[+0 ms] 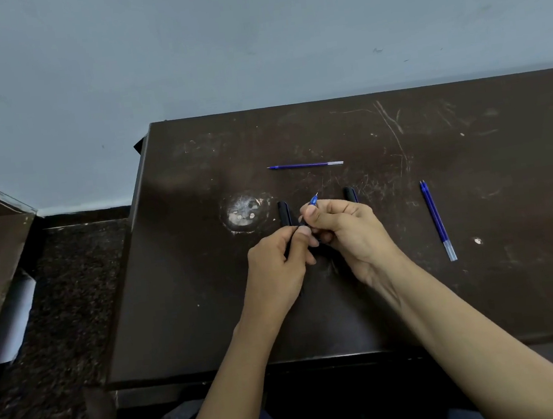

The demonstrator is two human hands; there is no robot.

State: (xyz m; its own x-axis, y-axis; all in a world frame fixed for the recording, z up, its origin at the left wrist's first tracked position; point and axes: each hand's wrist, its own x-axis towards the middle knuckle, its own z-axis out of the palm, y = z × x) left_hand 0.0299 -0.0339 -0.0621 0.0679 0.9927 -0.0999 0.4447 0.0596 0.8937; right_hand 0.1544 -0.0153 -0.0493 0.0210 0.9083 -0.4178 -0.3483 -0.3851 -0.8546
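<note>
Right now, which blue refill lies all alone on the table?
The far refill, lying sideways by itself. The paired refills lie side by side at the right; the held refill is in the right hand.

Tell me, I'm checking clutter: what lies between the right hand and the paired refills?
Only bare tabletop between right hand and refills, in head view.
</note>
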